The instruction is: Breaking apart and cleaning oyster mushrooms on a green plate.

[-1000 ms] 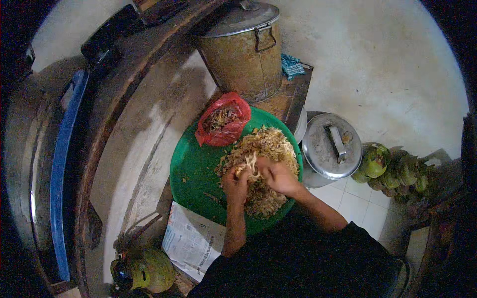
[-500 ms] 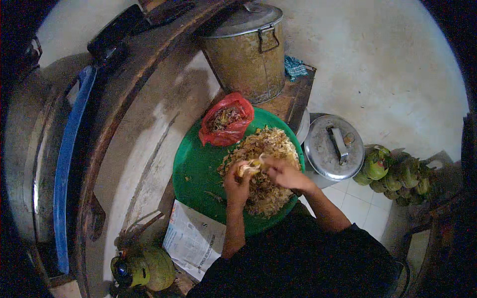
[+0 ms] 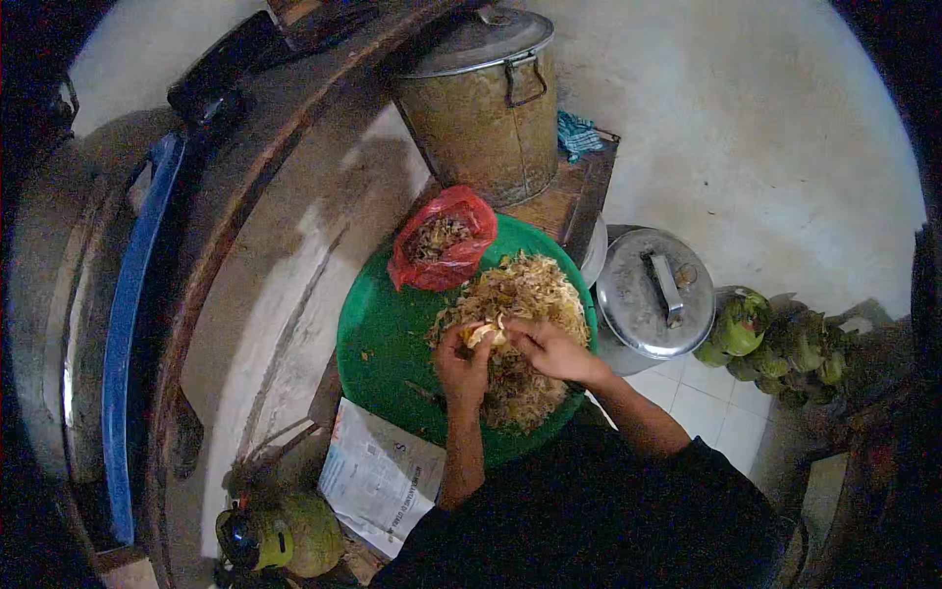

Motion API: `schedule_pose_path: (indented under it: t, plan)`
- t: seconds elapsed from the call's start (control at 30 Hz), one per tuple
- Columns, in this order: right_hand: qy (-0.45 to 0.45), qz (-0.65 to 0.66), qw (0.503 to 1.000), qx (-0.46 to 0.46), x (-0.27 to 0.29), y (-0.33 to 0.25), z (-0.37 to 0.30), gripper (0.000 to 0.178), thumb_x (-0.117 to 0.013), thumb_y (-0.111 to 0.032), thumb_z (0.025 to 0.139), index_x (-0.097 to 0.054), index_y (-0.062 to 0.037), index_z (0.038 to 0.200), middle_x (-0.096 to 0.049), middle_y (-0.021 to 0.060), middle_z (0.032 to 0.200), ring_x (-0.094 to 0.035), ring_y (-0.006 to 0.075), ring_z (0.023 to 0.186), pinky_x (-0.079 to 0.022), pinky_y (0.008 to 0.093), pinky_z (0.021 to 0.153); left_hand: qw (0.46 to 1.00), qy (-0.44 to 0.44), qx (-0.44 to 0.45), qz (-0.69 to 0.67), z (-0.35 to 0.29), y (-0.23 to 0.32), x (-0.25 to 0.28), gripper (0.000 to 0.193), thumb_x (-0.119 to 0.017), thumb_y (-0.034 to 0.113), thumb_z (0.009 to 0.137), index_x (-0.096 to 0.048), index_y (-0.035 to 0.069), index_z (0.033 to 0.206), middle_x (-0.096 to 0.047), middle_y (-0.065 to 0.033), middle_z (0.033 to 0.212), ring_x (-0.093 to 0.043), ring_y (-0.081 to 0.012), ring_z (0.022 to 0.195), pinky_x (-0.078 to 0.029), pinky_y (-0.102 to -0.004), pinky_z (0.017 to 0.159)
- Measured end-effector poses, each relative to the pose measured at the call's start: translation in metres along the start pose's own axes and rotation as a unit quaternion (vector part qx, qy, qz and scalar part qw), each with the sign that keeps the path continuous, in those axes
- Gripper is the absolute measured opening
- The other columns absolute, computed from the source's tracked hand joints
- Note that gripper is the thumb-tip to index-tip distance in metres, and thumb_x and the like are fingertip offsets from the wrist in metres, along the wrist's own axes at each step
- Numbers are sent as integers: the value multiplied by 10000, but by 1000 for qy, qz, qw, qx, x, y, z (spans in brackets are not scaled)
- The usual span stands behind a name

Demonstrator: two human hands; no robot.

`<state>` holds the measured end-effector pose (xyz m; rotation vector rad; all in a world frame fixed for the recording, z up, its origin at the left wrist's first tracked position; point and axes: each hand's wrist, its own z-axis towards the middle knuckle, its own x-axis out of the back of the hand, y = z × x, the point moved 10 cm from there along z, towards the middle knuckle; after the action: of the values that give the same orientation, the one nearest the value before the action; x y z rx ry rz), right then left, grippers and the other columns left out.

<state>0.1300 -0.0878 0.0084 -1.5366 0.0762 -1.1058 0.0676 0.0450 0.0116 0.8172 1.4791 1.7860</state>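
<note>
A pale yellowish piece of food [image 3: 483, 335], its exact kind unclear, is between my hands above a green round tray [image 3: 378, 339]. My left hand [image 3: 461, 371] grips it with bent fingers. From the other side, the fingertips of my right hand [image 3: 551, 350] pinch at its edge. Beneath them, a large heap of pale and brown shredded food [image 3: 535, 285] covers the right half of the tray. A red plastic bag [image 3: 473, 257] with brown scraps inside sits open on the tray's far left part.
Beyond the tray stands a tall lidded metal pot [image 3: 481, 128], with a teal checked cloth [image 3: 579, 135] beside it. A lidded silver pot [image 3: 638, 324] is at the right, near several green coconuts [image 3: 741, 329]. Newspaper [image 3: 378, 481] and a green gas cylinder [image 3: 309, 535] lie near left.
My right hand has come in closer to my left, and its fingers have shifted on the yellowish piece. The view has shifted slightly; the tray and bag stay in place.
</note>
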Motion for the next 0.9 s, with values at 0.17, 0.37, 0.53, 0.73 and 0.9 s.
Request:
schedule_pose_path:
  t: [0.17, 0.37, 0.53, 0.73, 0.9]
  plan:
    - [148, 22, 988, 29, 35, 6, 10, 252, -432, -131, 883, -535, -20, 1085, -588, 141, 790, -576, 207, 740, -445, 326, 686, 999, 11, 39, -26, 3, -14, 4, 163, -657, 83, 772, -572, 12, 892, -595, -42, 816, -562, -123, 739, -461, -265, 686]
    - [223, 48, 973, 11, 67, 19, 14, 223, -424, -108, 874, -542, -28, 1045, -480, 39, 662, -473, 99, 584, -401, 250, 559, 998, 39, 21, -51, 4, -7, 12, 148, -646, 66, 776, -573, 12, 892, -574, -32, 799, -552, -116, 716, -462, -254, 663]
    - [65, 2, 981, 184, 32, -61, 4, 303, -453, -194, 895, -517, -66, 1162, -620, 143, 876, -602, 234, 804, -455, 327, 740, 995, 5, -57, 81, 6, 4, 9, 160, -652, 63, 768, -573, 4, 894, -568, -38, 843, -549, -122, 754, -453, -253, 683]
    - [15, 68, 997, 17, 11, -7, 20, 330, -440, -162, 883, -487, -28, 1182, -599, 190, 965, -579, 285, 926, -430, 350, 824, 997, 39, 6, 59, 3, 9, 7, 190, -662, 89, 753, -574, -5, 892, -586, -60, 839, -547, -128, 770, -448, -270, 688]
    - [49, 65, 997, 6, 28, -12, 18, 337, -437, -160, 884, -495, -31, 1189, -609, 171, 958, -583, 272, 890, -434, 355, 804, 999, 35, 5, 17, 6, -12, 17, 199, -653, 112, 773, -577, -5, 915, -598, -48, 857, -542, -116, 759, -450, -271, 670]
